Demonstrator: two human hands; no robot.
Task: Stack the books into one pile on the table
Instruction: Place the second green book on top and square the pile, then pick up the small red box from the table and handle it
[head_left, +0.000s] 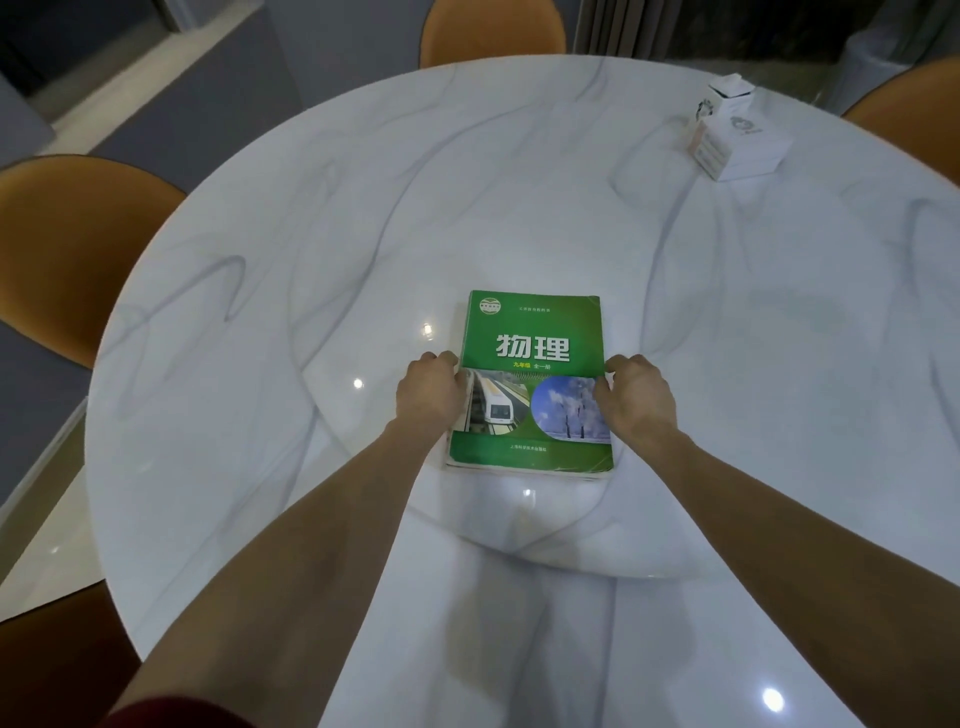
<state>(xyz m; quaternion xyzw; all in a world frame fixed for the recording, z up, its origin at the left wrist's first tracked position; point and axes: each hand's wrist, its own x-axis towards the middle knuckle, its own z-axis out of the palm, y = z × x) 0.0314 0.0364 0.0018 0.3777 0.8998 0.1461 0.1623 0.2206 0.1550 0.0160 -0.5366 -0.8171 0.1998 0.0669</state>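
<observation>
Beneath the green book (532, 379), lower books barely show.

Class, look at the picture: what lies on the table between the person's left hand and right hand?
In the head view, the green book lies between the left hand and right hand, each touching a side edge.

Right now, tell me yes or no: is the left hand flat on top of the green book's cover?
No. The left hand grips the left edge of the green book, while the right hand holds the opposite edge.
</observation>
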